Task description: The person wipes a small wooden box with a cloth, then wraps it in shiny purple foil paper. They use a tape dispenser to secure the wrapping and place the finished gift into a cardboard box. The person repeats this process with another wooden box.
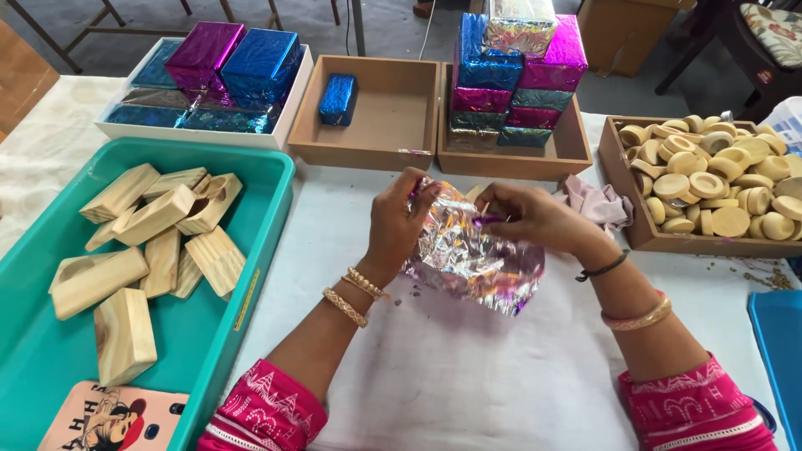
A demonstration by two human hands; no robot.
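Observation:
Both my hands hold a sheet of shiny silver-and-purple foil wrap [472,263] over the white table [451,376]. My left hand [399,221] grips the foil's left side with its fingers curled. From the right, my right hand [530,215] pinches the top edge of the foil. Whatever lies inside the foil is hidden, apart from a pale wooden bit showing at the top between my hands.
A teal tray [251,276] at left holds several wooden blocks [146,250] and a phone [109,418]. Behind are a white tray of foil-wrapped blocks [213,75], a wooden tray with one blue packet [338,98], and another with stacked wrapped packets [518,71]. A box of round wooden pieces [718,188] sits right, with a crumpled cloth [597,203] beside it.

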